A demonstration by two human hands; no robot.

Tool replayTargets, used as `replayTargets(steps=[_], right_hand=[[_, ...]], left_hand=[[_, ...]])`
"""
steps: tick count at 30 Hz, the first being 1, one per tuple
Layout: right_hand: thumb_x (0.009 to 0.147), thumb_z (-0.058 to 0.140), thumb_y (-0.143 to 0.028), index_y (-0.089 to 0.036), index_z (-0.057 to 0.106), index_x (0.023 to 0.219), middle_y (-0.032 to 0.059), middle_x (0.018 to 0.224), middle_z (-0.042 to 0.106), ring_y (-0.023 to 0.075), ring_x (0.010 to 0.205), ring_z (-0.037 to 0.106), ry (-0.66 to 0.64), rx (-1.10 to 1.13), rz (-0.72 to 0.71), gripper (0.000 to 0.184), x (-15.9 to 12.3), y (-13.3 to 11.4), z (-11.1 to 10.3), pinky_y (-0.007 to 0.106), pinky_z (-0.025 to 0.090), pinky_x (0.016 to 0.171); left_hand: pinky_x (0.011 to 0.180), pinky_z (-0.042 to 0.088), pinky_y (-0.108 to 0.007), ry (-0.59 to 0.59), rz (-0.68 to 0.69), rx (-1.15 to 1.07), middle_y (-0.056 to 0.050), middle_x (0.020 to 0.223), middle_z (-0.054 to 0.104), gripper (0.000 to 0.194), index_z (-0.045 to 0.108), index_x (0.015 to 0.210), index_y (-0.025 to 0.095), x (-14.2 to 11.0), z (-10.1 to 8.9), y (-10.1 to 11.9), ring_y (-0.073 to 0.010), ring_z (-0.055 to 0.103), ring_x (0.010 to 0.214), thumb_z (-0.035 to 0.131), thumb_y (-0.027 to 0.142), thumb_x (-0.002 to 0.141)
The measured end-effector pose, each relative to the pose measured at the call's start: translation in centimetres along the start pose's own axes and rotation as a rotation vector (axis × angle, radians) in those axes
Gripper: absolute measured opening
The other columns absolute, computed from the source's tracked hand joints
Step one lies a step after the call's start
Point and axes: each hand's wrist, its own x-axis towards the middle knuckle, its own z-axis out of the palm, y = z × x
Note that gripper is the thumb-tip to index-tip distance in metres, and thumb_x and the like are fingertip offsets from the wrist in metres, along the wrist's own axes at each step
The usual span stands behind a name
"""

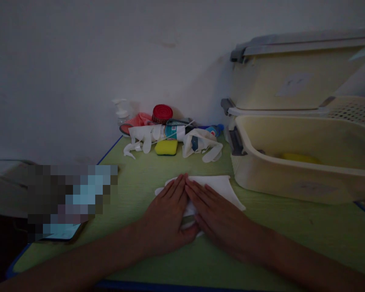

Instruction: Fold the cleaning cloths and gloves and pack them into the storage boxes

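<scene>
A white glove (219, 190) lies flat on the green table, its wide cuff toward the right and a finger tip showing at the left. My left hand (167, 217) presses on its left part, fingers stretched out and close together. Across its middle rests my right hand (217, 215), also flat, with fingertips meeting those of the left. Both hands hide much of the glove. Neither hand grips anything.
Behind stand a yellow sponge (166, 147), more white gloves (200, 142), a red roll (162, 113) and a pump bottle (122, 113). At right are cream plastic bins (292, 178). A phone (63, 232), partly pixelated, lies at the left edge.
</scene>
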Motion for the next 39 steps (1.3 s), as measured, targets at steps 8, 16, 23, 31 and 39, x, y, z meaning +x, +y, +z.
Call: replayTargets(steps=[8,16,23,31,39], right_hand=[[0.089,0.036,-0.05,-0.009,0.029,0.14,0.0185,0.143,0.034,0.0352,0.134,0.023,0.04,-0.112,0.088,0.066,-0.9,1.4,0.4,0.059,0.032,0.1],[0.093,0.033,-0.03,-0.012,0.036,0.137,0.0162,0.143,0.036,0.0287,0.133,0.03,0.011,0.005,0.058,0.048,-1.3,1.7,-1.1,0.055,0.032,0.103],[0.085,0.037,-0.009,-0.015,0.063,0.092,0.0113,0.092,0.063,0.0181,0.085,0.06,0.259,0.181,-0.048,0.028,-1.8,1.9,-3.3,0.032,0.052,0.074],[0.078,0.059,-0.016,-0.017,0.061,0.084,0.0041,0.085,0.062,0.0174,0.081,0.058,-0.089,0.167,-0.12,0.007,-2.0,1.9,-4.2,0.027,0.049,0.07],[0.079,0.055,-0.013,-0.017,0.061,0.086,0.0049,0.085,0.062,0.0182,0.082,0.058,-0.055,0.079,-0.106,0.01,-2.2,1.6,-3.8,0.029,0.049,0.072]], left_hand=[[0.109,0.026,-0.05,-0.042,-0.03,0.027,-0.023,0.146,0.024,0.08,0.024,0.138,0.003,-0.1,-0.2,0.0,-0.0316,0.018,0.137,0.039,0.059,0.082],[0.103,0.031,-0.053,0.086,0.179,-0.097,-0.026,0.144,0.026,0.079,0.023,0.136,0.007,-0.5,-1.1,-1.0,-0.0345,0.022,0.135,0.052,0.05,0.075],[0.079,0.047,-0.033,0.371,0.598,-0.171,-0.012,0.091,0.063,0.024,0.053,0.1,0.012,-0.8,-2.7,-1.8,-0.0193,0.058,0.087,0.05,0.019,0.078],[0.075,0.045,-0.032,0.087,0.595,-0.09,-0.006,0.084,0.063,0.013,0.057,0.087,0.015,-0.5,-2.3,-1.4,-0.0175,0.055,0.077,0.053,0.025,0.079],[0.073,0.045,-0.033,0.09,0.52,-0.032,-0.006,0.085,0.063,0.019,0.058,0.088,0.015,-0.6,-2.2,-0.8,-0.0186,0.056,0.078,0.054,0.031,0.08]])
